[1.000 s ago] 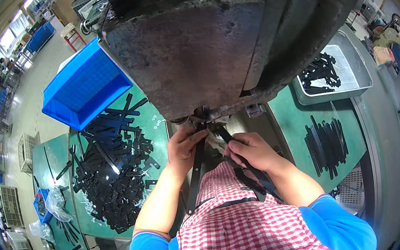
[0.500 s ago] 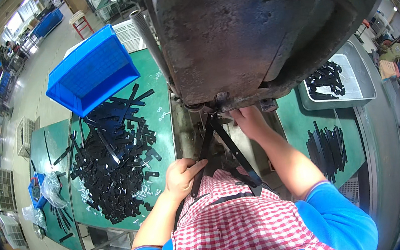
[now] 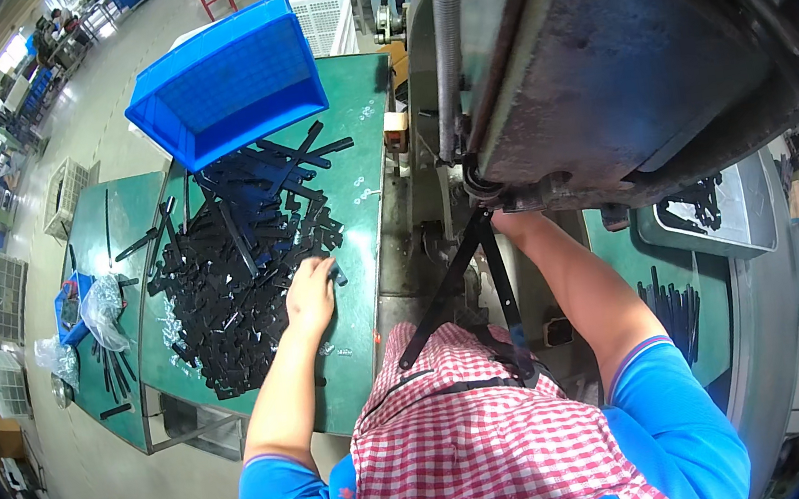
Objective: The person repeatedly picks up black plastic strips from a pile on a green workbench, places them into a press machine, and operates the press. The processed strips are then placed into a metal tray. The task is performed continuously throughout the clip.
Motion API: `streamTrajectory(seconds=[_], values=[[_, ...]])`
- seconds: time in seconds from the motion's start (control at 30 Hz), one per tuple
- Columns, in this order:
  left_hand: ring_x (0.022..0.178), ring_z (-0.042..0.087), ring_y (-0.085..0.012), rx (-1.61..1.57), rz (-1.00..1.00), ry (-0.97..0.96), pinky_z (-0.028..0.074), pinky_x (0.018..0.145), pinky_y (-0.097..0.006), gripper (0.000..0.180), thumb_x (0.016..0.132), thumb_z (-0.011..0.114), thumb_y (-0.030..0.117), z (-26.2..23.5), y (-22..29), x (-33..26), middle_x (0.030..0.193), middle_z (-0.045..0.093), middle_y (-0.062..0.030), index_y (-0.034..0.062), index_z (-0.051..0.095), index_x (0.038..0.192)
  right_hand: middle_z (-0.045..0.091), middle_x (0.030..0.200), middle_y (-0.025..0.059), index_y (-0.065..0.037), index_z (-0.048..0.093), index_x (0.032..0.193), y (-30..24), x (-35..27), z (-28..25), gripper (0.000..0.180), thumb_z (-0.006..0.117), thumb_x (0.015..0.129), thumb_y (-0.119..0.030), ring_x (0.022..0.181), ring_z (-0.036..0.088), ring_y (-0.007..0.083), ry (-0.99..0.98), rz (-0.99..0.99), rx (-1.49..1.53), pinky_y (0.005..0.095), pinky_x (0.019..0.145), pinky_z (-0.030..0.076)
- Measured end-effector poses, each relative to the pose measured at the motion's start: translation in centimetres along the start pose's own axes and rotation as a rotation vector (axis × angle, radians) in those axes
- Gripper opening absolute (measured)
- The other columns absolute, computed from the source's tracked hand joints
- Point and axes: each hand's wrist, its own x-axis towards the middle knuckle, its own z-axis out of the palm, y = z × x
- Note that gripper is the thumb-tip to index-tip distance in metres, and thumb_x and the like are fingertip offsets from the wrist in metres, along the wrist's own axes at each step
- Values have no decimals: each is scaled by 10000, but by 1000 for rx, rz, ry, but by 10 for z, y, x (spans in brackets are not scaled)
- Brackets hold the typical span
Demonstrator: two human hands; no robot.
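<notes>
My left hand (image 3: 309, 294) rests palm down at the right edge of a large heap of flat black metal strips (image 3: 240, 260) on a green table (image 3: 347, 155); whether its fingers pinch a strip is hidden. My right arm reaches up under the big grey press machine (image 3: 615, 49), and my right hand (image 3: 509, 223) is mostly hidden beneath the machine's head. A long black hinged pair of bars (image 3: 468, 271) hangs from that spot down toward my checked red-and-white apron (image 3: 485, 440).
A blue plastic bin (image 3: 231, 80) lies tipped at the far end of the heap. A metal tray (image 3: 717, 208) with black parts sits at the right, with more black strips (image 3: 675, 309) stacked near it. A second green table (image 3: 112, 287) stands at the left.
My left hand left the press and moved left onto the heap of black strips. My right hand stayed up under the machine. The view swung left.
</notes>
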Motion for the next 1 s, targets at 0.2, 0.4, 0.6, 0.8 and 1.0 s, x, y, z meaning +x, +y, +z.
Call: streamTrajectory(seconds=[0.2, 0.4, 0.6, 0.8, 1.0], values=[[843, 541, -293, 321, 296, -329, 474, 719, -378, 112, 723, 509, 137, 27, -31, 39, 856, 548, -100, 67, 580, 775, 505, 1188, 167, -49, 510, 1161, -21, -6, -32, 368, 510, 859, -258, 1092, 464, 298, 46, -91, -158, 394, 917, 370], [798, 592, -340, 330, 196, -433, 482, 694, -409, 162, 777, 463, 160, 32, -60, 50, 823, 580, -158, 45, 562, 720, 520, 1186, 194, -35, 503, 1188, -15, -25, -38, 380, 530, 856, -218, 1051, 514, 350, 36, -21, -416, 422, 864, 414], [755, 584, -308, 174, 268, -277, 478, 659, -371, 83, 707, 646, 70, -24, -1, 70, 792, 569, -124, 45, 588, 760, 640, 883, 106, -42, 646, 924, -107, -48, -84, 211, 698, 754, -156, 818, 608, 269, 171, -248, 296, 342, 729, 461], [813, 604, -250, -347, 456, 209, 500, 739, -313, 308, 688, 587, -42, -65, 120, 81, 914, 596, -94, 79, 648, 964, 618, 875, 97, -46, 605, 988, -102, -46, -89, 261, 668, 786, -198, 827, 582, 223, 12, -144, 184, 321, 715, 441], [818, 596, -272, -536, 625, 261, 499, 705, -333, 338, 655, 573, -64, -52, 188, 88, 918, 574, -107, 46, 644, 966, 537, 801, 19, -50, 543, 1012, -69, -52, -75, 306, 650, 802, -246, 693, 497, 115, 50, 346, 850, 280, 601, 407]])
